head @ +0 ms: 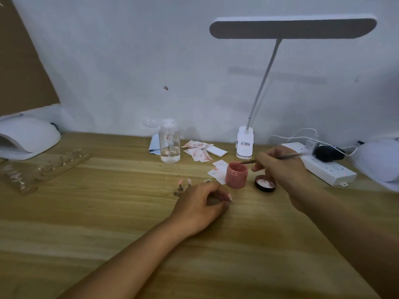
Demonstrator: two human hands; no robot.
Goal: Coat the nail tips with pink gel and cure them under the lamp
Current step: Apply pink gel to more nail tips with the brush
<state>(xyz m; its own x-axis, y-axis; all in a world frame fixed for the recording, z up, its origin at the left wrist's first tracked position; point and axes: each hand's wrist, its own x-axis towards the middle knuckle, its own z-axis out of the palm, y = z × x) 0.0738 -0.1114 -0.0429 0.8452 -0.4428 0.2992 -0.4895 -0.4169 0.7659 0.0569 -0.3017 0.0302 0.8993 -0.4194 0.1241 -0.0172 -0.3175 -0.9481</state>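
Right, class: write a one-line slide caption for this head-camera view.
Right hand holds a brush at the open pink gel jar; left hand holds the nail-tip stand.

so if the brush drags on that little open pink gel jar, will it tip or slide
Probably slides before tipping: the small round pink gel jar looks squat, nearly as wide as tall, on the smooth wooden table. Likely light, being small and seemingly plastic. Its black lid lies beside it, so any tip could spill gel.
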